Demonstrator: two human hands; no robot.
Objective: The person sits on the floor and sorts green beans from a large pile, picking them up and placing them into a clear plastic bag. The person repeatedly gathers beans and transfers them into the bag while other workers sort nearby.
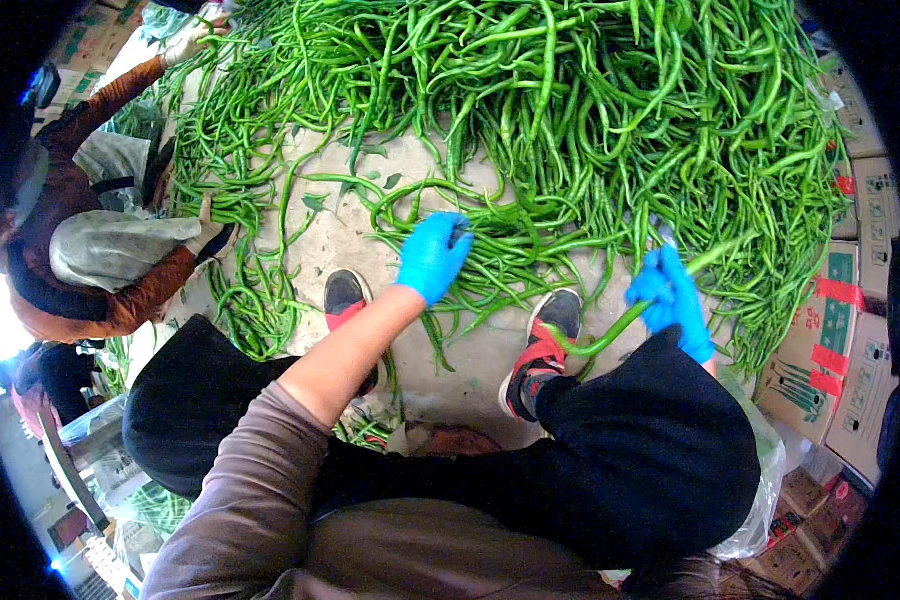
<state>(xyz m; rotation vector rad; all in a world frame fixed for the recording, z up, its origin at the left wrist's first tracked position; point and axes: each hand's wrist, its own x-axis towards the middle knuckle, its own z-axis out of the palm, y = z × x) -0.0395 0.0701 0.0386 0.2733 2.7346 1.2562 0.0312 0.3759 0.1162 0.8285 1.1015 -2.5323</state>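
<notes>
My left hand (435, 259), in a blue glove, is over a loose bunch of long green peppers (502, 262) on the floor covering, fingers curled; whether it grips any is unclear. My right hand (667, 296), also blue-gloved, holds a long green pepper (619, 330) that crosses the fingers, one end bending down left towards my right shoe. A large heap of green peppers (570, 97) lies in front of both hands and spreads to either side. A few loose leaves (375, 150) lie on the covering between the heap and the bunch.
A co-worker (105, 247) in an orange-brown top crouches at the left, both hands at the heap's edge. Another person (52, 382) is behind. Printed cardboard boxes (821, 337) with red tape stand at the right. My shoes (559, 315) rest on the covering; clear plastic (765, 480) lies by my right leg.
</notes>
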